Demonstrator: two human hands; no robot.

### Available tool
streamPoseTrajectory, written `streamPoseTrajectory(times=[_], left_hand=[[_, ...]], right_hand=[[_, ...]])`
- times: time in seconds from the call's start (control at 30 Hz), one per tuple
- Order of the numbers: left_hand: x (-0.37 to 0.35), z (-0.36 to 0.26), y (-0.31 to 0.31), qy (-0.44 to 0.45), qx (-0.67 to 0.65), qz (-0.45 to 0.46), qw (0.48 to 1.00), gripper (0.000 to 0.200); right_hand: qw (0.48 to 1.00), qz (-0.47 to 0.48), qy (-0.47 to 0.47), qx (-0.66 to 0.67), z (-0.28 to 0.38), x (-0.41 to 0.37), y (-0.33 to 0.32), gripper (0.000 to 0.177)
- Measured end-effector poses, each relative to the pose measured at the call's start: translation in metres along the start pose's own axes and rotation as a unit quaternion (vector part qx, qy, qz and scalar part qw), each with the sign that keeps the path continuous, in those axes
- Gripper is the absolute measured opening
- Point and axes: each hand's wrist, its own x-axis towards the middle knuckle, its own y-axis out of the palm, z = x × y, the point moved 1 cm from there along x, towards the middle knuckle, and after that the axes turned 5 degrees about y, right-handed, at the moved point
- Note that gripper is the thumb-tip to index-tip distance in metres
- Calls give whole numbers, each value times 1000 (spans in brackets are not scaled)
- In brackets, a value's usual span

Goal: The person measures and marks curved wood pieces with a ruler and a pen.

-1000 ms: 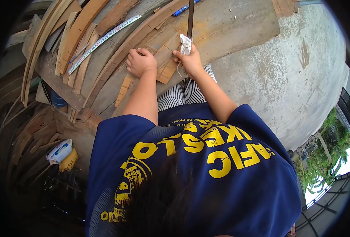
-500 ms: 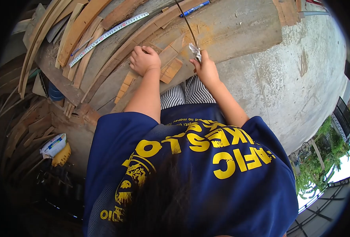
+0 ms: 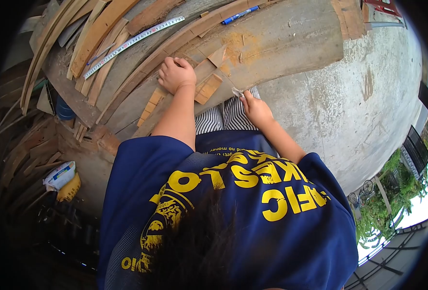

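Note:
My left hand (image 3: 177, 75) is closed over a wooden strip (image 3: 205, 70), pressing it down on the board (image 3: 281, 46). Its fingertips are partly hidden. My right hand (image 3: 259, 111), at the board's near edge above the striped trousers, grips the wrapped handle (image 3: 238, 92) of a thin saw blade. The blade itself is hard to make out now. Close to the left wrist lies a short wood block with pencil-like lines (image 3: 208, 89). Another marked wood piece (image 3: 151, 106) sits left of the forearm. Orange sawdust (image 3: 243, 46) covers part of the board beyond the strip.
Along the far side curves a long marked wooden piece (image 3: 175, 46), with a blue marker (image 3: 240, 15) beside it. A tape measure (image 3: 134, 41) stretches over stacked curved wood (image 3: 95, 36) at left. A white and yellow bag (image 3: 62, 180) lies lower left.
My right hand has drawn back toward my body, and the dark blade that reached across the board no longer shows clearly. My left hand has stayed in place on the wooden strip.

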Motion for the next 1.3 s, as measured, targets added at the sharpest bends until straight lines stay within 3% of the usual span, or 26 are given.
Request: streamPoseTrajectory(times=[0.13,0.3,0.37,0.5,0.6,0.77,1.0,1.2,1.3], left_hand=[[0,1,0,-3,2,-3,1000,26],[1,0,-1,-5,3,-6,1000,26],[1,0,0,-10,-1,-6,1000,26],[0,2,1,-4,0,-6,1000,27],[1,1,-2,-11,-4,13,1000,27],[-3,0,-3,-20,-3,23,1000,27],[1,0,-2,-24,-8,38,999,27],[1,1,-1,-21,-11,24,999,27],[1,2,-1,-17,-3,28,999,27]], right_hand=[[1000,-8,16,-22,1,-8,-5,21],[999,-35,-12,5,31,41,4,22],[999,-35,-15,2,34,31,-2,21],[994,17,96,-39,21,-34,-29,22],[992,28,115,-37,35,-45,-41,22],[997,7,63,-48,72,13,-37,26],[985,68,136,-82,65,-38,-67,27],[994,47,77,-59,71,5,-50,28],[988,69,126,-64,64,-33,-73,27]])
